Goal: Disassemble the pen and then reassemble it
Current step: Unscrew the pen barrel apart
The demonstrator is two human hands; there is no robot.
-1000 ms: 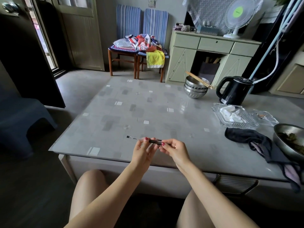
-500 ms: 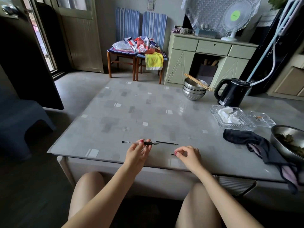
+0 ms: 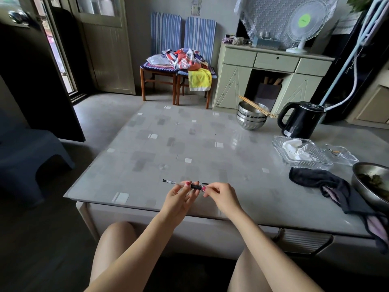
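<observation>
The pen barrel is clear with a black cap end pointing left and a ribbed black grip on the right. My left hand holds it by the grip, just above the table's near edge. My right hand pinches thumb and forefinger right at the grip's open end; a small tip piece seems to sit between them, mostly hidden. A thin black refill lies on the table just behind my right fingers.
A black cloth and a metal bowl of greens lie at the right. Glass trays, a black kettle and stacked steel bowls with chopsticks stand at the far right. A blue stool is on the left.
My right hand left the table surface, where it touched a small piece, and came back to the pen's grip end. My left hand kept hold of the barrel. The refill stayed on the table.
</observation>
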